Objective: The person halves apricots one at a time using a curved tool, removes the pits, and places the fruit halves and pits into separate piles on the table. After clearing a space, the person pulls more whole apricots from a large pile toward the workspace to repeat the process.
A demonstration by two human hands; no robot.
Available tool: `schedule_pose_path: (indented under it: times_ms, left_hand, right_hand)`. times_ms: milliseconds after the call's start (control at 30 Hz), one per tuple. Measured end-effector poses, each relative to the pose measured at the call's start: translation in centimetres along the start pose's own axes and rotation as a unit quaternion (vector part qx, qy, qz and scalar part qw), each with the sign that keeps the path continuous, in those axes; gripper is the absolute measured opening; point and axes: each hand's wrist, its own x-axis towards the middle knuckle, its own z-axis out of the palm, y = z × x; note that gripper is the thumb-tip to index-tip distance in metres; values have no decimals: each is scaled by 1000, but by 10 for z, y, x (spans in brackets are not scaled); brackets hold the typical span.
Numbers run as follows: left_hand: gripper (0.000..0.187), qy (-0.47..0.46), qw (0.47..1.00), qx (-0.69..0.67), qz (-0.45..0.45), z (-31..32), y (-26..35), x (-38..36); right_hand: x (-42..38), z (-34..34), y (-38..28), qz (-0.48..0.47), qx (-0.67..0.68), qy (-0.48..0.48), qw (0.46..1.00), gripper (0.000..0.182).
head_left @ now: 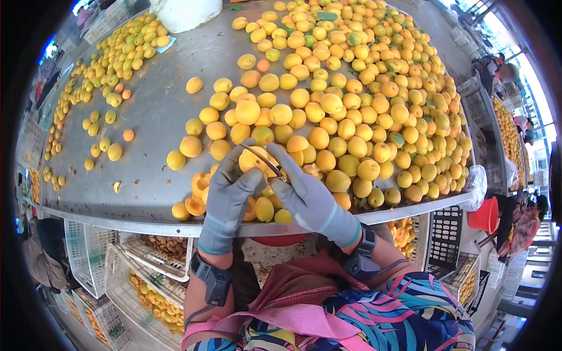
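Both my hands wear grey gloves and meet above the near edge of the metal table (146, 181). A yellow-orange fruit (253, 160) sits in the fingers of my left hand (229, 190). My right hand (310, 196) grips a thin curved dark tool (261, 158), whose blade lies across the fruit. Whole fruits surround my hands on the far side. Halved orange fruits (196, 205) lie just left of my left hand, at the table's rim.
A large pile of fruits (386, 105) covers the right side; smaller ones (117, 58) lie far left. A white container (187, 13) stands at the back. Crates (88, 251) with cut fruit are below the edge. A red bucket (483, 215) and people (524, 225) are at right.
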Motion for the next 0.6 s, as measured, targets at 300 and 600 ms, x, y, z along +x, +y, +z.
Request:
schedule_pose_path:
  times_ms: [300,600]
  left_hand:
    - [56,-12,999,11,-30,-2,1,0]
    - [54,2,999,46,-13,9,7,-2]
  right_hand:
    - [0,2,4,-26,-24,14,999,60]
    - [-3,-2,-1,10,-117,-3,993,63]
